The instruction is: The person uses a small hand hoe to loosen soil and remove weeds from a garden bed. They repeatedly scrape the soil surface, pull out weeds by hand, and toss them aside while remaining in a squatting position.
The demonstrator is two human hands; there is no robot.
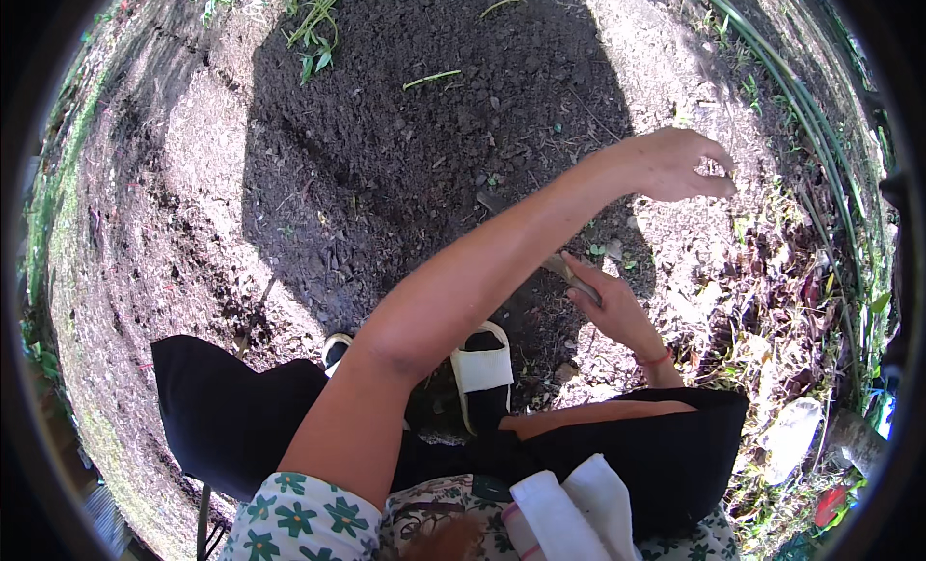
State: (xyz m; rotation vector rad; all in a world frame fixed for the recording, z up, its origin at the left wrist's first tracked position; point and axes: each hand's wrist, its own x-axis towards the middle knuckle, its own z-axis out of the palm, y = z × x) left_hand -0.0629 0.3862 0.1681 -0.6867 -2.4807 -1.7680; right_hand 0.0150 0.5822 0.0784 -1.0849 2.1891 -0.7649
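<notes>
My left arm reaches across to the right. My left hand [684, 167] is above sunlit soil, with its fingers curved and a gap between thumb and fingertips; nothing shows in it. Below it, my right hand [618, 311] grips the wooden-looking handle [573, 277] of a hand tool. My left forearm hides the tool's middle. What looks like its dark tip [492, 201] shows beyond the forearm, near the ground, but the kind of tool cannot be told. Dark, crumbly soil [434, 134] lies in shade in front of me.
Uprooted green stems [318, 22] and a loose stalk [432, 79] lie on the soil ahead. Long green stalks or a hose [803, 98] curve along the right. Leaf litter [781, 293] and a pale stone-like object [792, 438] are at right. My white sandal [485, 371] is below my arm.
</notes>
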